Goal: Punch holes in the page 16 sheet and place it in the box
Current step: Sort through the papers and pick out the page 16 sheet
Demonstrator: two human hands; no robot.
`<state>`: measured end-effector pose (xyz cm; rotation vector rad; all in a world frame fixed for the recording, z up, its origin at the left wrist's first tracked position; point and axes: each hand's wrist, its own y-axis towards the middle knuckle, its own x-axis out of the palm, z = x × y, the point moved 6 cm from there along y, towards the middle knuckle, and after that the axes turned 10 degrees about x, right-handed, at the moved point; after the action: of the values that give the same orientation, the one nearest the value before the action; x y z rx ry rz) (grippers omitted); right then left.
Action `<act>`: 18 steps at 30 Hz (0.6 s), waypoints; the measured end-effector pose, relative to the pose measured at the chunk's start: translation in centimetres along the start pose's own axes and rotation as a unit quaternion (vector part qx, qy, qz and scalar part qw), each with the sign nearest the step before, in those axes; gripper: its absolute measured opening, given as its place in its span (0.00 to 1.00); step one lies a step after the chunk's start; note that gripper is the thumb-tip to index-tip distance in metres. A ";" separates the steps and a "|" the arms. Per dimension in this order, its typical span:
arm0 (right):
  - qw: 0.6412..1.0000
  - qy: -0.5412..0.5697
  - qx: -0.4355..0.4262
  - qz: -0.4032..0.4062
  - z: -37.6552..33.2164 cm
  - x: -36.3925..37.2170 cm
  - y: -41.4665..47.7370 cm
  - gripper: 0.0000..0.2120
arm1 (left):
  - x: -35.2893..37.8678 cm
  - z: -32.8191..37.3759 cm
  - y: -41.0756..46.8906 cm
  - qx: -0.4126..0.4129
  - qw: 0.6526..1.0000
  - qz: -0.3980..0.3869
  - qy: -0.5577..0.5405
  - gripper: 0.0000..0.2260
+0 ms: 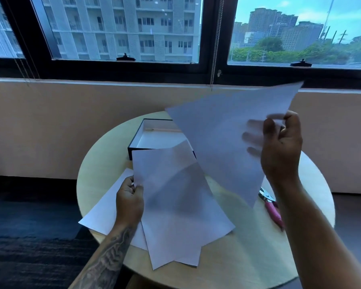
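Head view: the right hand [281, 147] holds one sheet [223, 130] up in the air above the table [248, 257]. The thumb lies on the near face by the sheet's right edge, and the fingers are curled behind it, showing through the paper as dark shadows. The sheet is white, tilted, and blank on the side facing the camera. Its top corner reaches up to the window sill and its bottom corner points down near the punch [272, 207]. No page number can be read, and no holes show along its edges.

The left hand [129, 201] grips the left edge of a fanned stack [175, 205] of white sheets, thumb on top and fingers curled underneath. The stack's top sheet bends upward, so its upper edge covers part of the box [154, 124]. Other sheets lie flat on the table beneath.

The box is open, black outside and white inside, at the far side of the round table behind both the stack and the raised sheet. The punch, with pink handles, lies on the table at the right, partly hidden by the right forearm.
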<state>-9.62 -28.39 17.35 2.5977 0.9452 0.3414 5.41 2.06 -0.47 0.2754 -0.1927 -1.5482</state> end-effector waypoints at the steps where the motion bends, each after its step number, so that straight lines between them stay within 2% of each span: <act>1: 1.000 0.003 -0.005 -0.002 0.1 -0.1 0.3 0.05 | 0.0 0.0 0.0 -0.001 1.000 0.000 -0.002 0.08; 6: 0.996 -0.083 0.003 -0.019 3.8 -0.1 0.8 0.06 | -0.1 0.2 -0.1 -0.019 0.999 0.001 -0.034 0.13; 10: 0.996 0.044 0.069 0.041 4.6 -1.0 0.9 0.07 | 0.0 0.6 -0.1 -0.014 0.999 0.003 -0.043 0.12; 14: 0.990 0.045 0.133 0.017 5.4 -0.7 1.5 0.06 | 0.1 0.6 -0.2 -0.022 0.998 0.000 -0.050 0.12; 18: 0.991 -0.068 0.106 -0.034 7.8 0.2 1.1 0.05 | 0.1 0.0 -0.1 -0.025 0.998 -0.007 -0.056 0.12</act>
<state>-6.19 -30.97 10.73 2.7281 1.0714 0.0450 5.31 1.93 -0.51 0.1505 -0.2394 -1.5821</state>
